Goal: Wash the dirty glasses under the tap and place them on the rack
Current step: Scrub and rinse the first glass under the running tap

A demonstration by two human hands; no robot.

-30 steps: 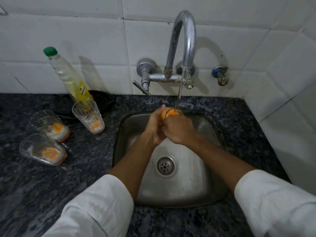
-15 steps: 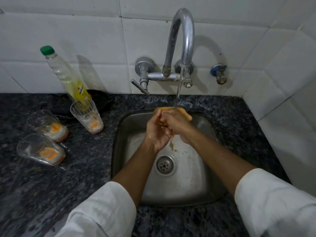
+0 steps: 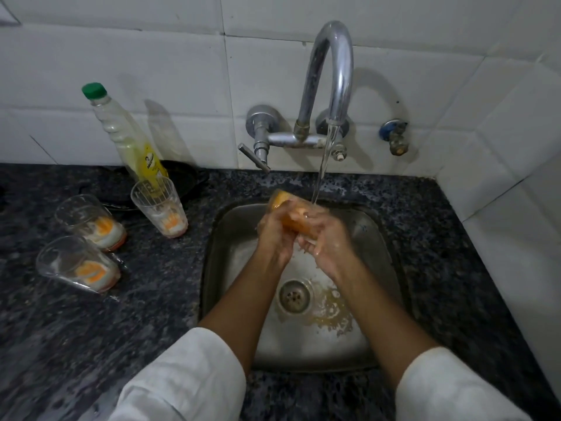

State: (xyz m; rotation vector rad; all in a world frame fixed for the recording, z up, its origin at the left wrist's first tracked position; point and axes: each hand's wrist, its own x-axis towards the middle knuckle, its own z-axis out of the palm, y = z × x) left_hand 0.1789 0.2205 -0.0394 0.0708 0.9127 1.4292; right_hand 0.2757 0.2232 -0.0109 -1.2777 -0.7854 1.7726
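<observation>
**Carefully: wet glass in both hands**

Over the sink (image 3: 379, 238), our left hand (image 3: 273, 235) and right hand (image 3: 326, 241) grip one glass (image 3: 293, 215) under the tap (image 3: 331, 80). It looks slippery and fragile; we'd hold its sides. Three dirty glasses (image 3: 158, 208) wait on the desk (image 3: 91, 329).

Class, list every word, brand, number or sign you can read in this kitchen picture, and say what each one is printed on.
Yellow label on the dish soap bottle: dark print is there, but too blurred and too small to read.
Tumblers on the counter, such as the upright glass: no lettering, only orange and white residue.
Tap, sink and wall tiles: no text or signs visible.
</observation>
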